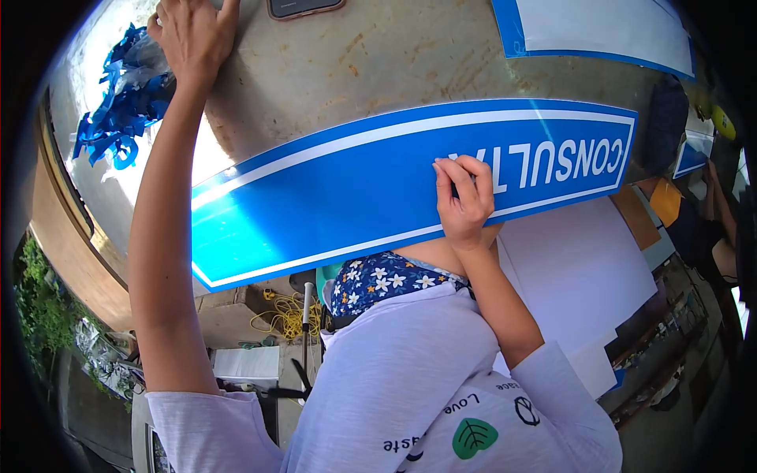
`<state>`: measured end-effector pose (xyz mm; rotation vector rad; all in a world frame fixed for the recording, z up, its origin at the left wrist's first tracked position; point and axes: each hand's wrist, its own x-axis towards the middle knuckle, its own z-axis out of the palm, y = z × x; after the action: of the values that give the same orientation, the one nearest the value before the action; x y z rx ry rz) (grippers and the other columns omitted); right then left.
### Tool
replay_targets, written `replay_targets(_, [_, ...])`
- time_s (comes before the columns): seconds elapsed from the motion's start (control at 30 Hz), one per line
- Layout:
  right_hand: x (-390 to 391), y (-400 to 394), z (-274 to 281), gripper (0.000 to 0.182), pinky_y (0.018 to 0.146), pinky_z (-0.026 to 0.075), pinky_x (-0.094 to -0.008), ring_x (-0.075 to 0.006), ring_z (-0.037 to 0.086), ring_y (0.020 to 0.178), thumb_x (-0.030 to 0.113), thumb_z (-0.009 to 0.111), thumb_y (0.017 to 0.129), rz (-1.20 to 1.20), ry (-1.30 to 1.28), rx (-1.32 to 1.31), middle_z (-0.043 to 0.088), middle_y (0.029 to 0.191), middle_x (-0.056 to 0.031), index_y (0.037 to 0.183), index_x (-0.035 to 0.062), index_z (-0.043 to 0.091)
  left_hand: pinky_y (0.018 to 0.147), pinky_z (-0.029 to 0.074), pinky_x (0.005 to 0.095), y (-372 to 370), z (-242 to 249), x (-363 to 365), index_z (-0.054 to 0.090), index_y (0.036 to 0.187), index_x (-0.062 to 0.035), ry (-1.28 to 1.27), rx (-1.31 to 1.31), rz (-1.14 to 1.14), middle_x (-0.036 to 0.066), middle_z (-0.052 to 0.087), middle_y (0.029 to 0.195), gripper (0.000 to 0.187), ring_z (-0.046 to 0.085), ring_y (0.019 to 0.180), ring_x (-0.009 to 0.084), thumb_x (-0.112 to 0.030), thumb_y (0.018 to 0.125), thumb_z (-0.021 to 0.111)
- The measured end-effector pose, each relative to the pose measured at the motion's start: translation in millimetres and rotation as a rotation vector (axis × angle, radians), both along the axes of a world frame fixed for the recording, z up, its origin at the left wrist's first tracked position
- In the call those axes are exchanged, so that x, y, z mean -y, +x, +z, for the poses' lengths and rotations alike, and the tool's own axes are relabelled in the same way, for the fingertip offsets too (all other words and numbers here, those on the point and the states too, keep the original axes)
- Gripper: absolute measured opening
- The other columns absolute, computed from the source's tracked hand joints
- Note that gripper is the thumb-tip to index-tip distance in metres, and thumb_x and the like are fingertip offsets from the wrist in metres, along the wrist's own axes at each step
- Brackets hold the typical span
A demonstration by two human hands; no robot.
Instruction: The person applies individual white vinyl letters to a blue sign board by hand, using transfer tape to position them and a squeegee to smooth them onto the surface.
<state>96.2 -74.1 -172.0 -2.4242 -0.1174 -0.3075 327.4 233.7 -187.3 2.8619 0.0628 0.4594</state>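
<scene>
A long blue sign point(339, 197) with a white border lies on the metal table, its white letters upside down in this view and partly covered by my right hand point(465, 197). That hand is over the lettering with its fingers curled and pinched together; whatever is between the fingertips is too small to make out. At the upper left, my left hand point(193, 35) rests on the tabletop with its fingers apart, some fingertips cut off by the frame edge. Beside it is a pile of crumpled blue scraps point(126, 110).
A phone point(306, 6) lies at the top edge of the metal table point(331, 63). At upper right is a white sheet with blue edges point(603, 27). White boards point(576, 268) and a yellow cord point(292, 315) are below the table. Another person's arm point(721, 201) shows far right.
</scene>
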Motion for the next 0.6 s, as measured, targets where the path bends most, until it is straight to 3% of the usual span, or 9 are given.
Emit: replay_targets(0.6, [0.1, 0.5, 6.3, 0.022, 0.06, 0.049, -0.0289, -0.0202, 0.059, 0.073, -0.003, 0.079, 0.067, 0.029, -0.087, 0.046, 0.059, 0.085, -0.0057, 0.087, 0.0024, 0.073, 0.112, 0.019, 0.0566, -0.8, -5.1, 1.6, 0.02, 0.149, -0.017, -0.004, 0.053, 0.007, 0.019, 0.034, 0.146, 0.071, 0.03, 0.136, 0.0375, -0.048, 0.092, 0.049])
